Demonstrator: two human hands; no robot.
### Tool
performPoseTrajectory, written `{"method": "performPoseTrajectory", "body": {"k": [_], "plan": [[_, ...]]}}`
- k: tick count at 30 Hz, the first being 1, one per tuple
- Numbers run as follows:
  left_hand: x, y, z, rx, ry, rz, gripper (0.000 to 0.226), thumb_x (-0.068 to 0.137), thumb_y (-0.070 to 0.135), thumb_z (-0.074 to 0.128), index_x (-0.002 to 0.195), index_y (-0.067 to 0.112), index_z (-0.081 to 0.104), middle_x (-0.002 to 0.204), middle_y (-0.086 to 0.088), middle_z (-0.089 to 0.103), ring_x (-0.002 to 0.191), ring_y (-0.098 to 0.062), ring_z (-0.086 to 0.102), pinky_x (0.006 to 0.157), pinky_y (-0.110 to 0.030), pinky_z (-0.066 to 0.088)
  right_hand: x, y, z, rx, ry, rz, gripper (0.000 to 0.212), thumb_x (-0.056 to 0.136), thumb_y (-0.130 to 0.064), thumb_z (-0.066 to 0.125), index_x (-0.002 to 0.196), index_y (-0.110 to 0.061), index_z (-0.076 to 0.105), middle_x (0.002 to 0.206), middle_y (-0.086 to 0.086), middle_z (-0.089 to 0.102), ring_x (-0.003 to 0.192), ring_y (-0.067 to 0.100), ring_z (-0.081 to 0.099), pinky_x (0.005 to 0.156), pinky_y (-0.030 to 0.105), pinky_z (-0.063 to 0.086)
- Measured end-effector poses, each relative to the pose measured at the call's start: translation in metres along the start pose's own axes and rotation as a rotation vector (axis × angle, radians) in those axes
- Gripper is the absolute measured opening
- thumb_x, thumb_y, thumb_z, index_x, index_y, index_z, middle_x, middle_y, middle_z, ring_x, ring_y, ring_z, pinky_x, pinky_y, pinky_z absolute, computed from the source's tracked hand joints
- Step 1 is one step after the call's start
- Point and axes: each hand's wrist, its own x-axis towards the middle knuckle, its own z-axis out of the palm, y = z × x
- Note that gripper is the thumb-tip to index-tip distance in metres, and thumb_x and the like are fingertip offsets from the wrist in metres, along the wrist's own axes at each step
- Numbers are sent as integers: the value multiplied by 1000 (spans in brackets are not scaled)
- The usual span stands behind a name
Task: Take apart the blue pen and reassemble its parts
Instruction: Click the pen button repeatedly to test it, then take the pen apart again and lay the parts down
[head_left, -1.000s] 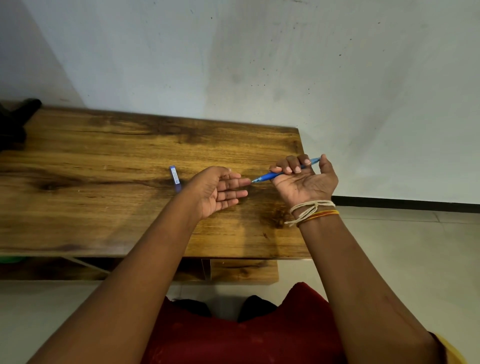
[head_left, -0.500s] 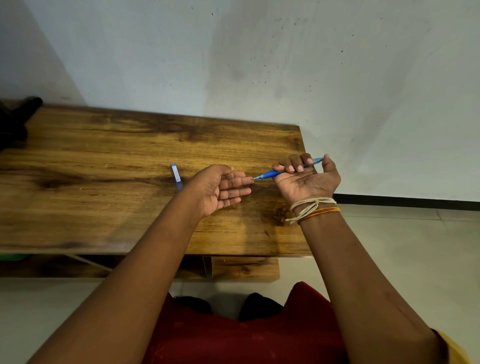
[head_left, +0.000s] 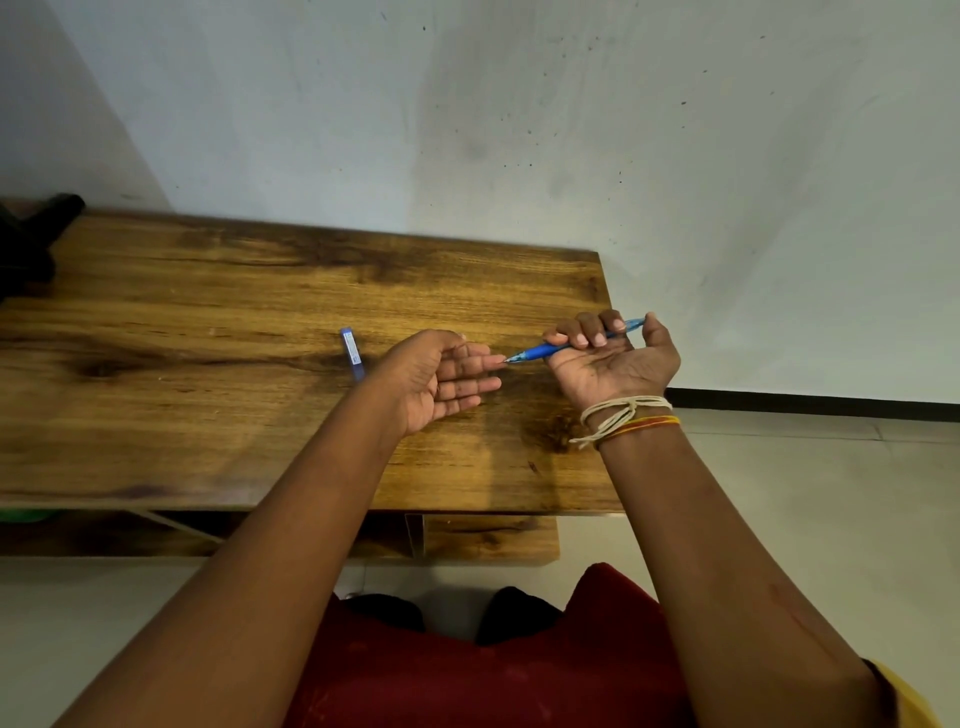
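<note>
right hand (head_left: 613, 358) gripping blue pen (head_left: 540, 353) | tip now touching left hand (head_left: 441, 379) fingertips, palm open, empty | cap (head_left: 351, 349) on table (head_left: 208, 415) | tip about to get unscrewed, I'd guess

Blue pen (head_left: 540, 353), streaky golden-brown wooden table (head_left: 234, 332), red garment (head_left: 493, 686).

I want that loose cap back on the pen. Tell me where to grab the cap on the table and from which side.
Take the cap across its narrow width, near the middle, with the thumb and fingers of the left hand coming down from above. It lies flat on the table, long axis running away from the person, just left of that hand, so its two long sides are free.
</note>
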Motion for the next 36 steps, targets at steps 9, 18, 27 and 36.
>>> {"method": "performPoseTrajectory", "body": {"k": [9,18,27,36], "plan": [[0,1,0,4,10,-6,31,96,22,41,102,9,68,84,-2,77,83,-17,73,81,-29,52,-1,1,0,7,46,7,50,90,-51,32,61,-12,44,52,3,35,49,17,34,60,28,31],[-1,8,-9,69,272,175,19,94,15,47,92,11,65,72,-4,67,44,-7,62,47,-18,44,-1,4,11,-55,272,53,20,96,-1,38,100,-6,56,80,10,47,67,18,46,72,33,50],[1,14,-54,381,663,399,15,84,16,57,70,19,63,61,0,63,41,-12,54,36,-16,38,8,35,3,-819,363,-120,16,79,-6,76,89,-3,64,90,14,68,74,22,68,67,35,62],[5,4,-84,656,764,319,29,80,37,67,62,14,63,63,-5,69,57,-23,67,65,-38,58,14,62,-3,-1635,366,-432,21,73,-33,82,62,-27,65,72,0,72,69,20,71,70,41,61]]}}
